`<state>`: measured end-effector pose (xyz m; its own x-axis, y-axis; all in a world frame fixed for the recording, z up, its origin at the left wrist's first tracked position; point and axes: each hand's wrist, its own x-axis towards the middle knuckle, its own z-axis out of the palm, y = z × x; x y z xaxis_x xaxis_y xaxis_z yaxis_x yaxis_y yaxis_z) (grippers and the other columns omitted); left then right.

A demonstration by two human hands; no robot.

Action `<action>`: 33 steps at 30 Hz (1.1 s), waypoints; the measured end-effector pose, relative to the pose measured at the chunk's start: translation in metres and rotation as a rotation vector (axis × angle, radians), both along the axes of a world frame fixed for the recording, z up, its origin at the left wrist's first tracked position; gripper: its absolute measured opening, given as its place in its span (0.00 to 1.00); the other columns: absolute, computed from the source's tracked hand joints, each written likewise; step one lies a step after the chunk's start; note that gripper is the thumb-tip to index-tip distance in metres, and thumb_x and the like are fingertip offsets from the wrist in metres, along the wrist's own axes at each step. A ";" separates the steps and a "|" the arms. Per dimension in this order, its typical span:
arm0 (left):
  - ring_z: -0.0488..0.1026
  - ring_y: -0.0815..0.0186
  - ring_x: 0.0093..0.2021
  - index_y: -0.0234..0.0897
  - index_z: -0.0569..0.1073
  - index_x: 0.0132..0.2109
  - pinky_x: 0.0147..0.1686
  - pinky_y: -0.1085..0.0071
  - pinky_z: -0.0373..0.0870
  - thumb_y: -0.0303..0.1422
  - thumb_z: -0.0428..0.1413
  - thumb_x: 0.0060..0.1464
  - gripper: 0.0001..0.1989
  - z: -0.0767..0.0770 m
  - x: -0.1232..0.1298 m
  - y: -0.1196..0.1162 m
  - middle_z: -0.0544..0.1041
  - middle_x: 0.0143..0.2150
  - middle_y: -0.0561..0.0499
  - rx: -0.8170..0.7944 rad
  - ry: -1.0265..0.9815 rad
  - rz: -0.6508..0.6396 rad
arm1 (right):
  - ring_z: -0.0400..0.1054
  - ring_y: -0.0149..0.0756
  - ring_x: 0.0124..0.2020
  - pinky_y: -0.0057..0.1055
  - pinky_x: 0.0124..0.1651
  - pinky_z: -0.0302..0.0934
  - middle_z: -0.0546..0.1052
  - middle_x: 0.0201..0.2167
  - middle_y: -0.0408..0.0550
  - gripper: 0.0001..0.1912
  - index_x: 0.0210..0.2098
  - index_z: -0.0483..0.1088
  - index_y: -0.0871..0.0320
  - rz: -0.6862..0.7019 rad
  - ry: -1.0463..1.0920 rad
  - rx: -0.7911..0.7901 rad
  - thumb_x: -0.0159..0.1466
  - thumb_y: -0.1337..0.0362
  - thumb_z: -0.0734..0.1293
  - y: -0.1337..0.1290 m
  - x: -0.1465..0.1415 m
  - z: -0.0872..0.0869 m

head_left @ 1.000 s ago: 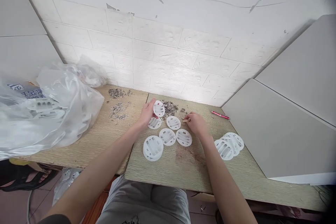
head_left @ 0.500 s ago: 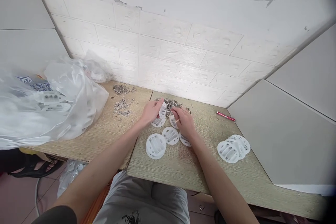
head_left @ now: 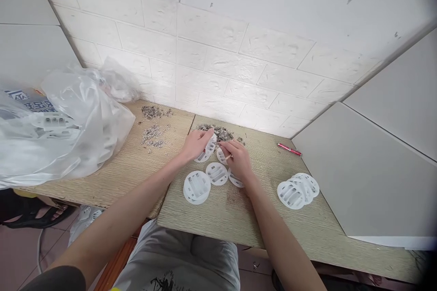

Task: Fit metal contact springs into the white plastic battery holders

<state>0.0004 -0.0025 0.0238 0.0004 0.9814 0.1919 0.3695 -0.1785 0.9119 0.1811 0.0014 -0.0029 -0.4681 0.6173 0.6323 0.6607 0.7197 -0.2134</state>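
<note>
My left hand (head_left: 195,145) grips a white round plastic disc (head_left: 211,144) with long slots, tilted up off the table. Close to its right edge, my right hand (head_left: 238,160) has thumb and fingers pinched together; whatever they hold is too small to make out. Behind both hands spreads a pile of tiny metal pieces (head_left: 222,133). More discs of the same kind lie around the hands: one slotted disc (head_left: 217,173) in front, an overlapping pair (head_left: 197,187) nearer me, and others partly covered by my hands.
A fanned stack of discs (head_left: 295,192) lies to the right, with a red pen-like object (head_left: 289,149) behind it. At left, a large clear plastic bag (head_left: 99,132) holds more white parts. Small metal heaps (head_left: 153,136) sit beside it. A white brick-patterned wall (head_left: 211,72) closes the back.
The whole view has shifted slightly. My left hand still grips the disc, and my right hand stays pinched close beside it.
</note>
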 end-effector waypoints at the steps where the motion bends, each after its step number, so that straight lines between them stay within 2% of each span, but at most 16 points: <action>1: 0.53 0.71 0.19 0.37 0.53 0.19 0.23 0.71 0.47 0.52 0.44 0.58 0.28 -0.001 0.000 0.000 0.56 0.15 0.54 0.001 0.002 0.000 | 0.64 0.36 0.32 0.32 0.34 0.57 0.75 0.29 0.49 0.13 0.41 0.74 0.60 -0.002 -0.005 0.000 0.69 0.65 0.58 0.000 0.000 0.000; 7: 0.57 0.71 0.18 0.36 0.57 0.19 0.22 0.71 0.50 0.52 0.45 0.57 0.28 -0.004 0.002 0.001 0.60 0.15 0.54 -0.033 -0.055 -0.038 | 0.63 0.36 0.31 0.31 0.33 0.56 0.73 0.27 0.48 0.14 0.41 0.74 0.59 -0.005 -0.023 -0.001 0.69 0.65 0.58 -0.002 0.002 0.002; 18: 0.57 0.71 0.17 0.36 0.58 0.18 0.21 0.73 0.51 0.51 0.44 0.58 0.28 0.002 0.003 -0.006 0.62 0.14 0.54 -0.054 -0.084 -0.084 | 0.63 0.35 0.30 0.31 0.32 0.56 0.73 0.26 0.48 0.12 0.39 0.74 0.60 -0.014 -0.021 0.003 0.68 0.66 0.58 -0.004 0.003 0.003; 27: 0.58 0.70 0.17 0.36 0.58 0.18 0.21 0.72 0.52 0.51 0.44 0.58 0.28 -0.002 0.007 -0.008 0.62 0.13 0.54 -0.035 -0.079 -0.029 | 0.62 0.35 0.29 0.31 0.31 0.55 0.72 0.24 0.48 0.13 0.36 0.74 0.61 -0.018 -0.046 0.067 0.68 0.67 0.58 -0.002 0.002 -0.003; 33: 0.53 0.71 0.19 0.37 0.54 0.19 0.22 0.71 0.49 0.49 0.46 0.57 0.26 -0.006 0.012 -0.009 0.55 0.15 0.55 0.043 -0.091 0.017 | 0.61 0.35 0.28 0.31 0.31 0.53 0.72 0.24 0.47 0.13 0.34 0.74 0.60 -0.013 -0.071 0.065 0.67 0.69 0.58 -0.004 -0.002 -0.004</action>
<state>0.0123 -0.0116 0.0179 -0.0355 0.9720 0.2322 0.2886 -0.2125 0.9336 0.1795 -0.0023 -0.0066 -0.5052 0.5827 0.6366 0.6819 0.7216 -0.1193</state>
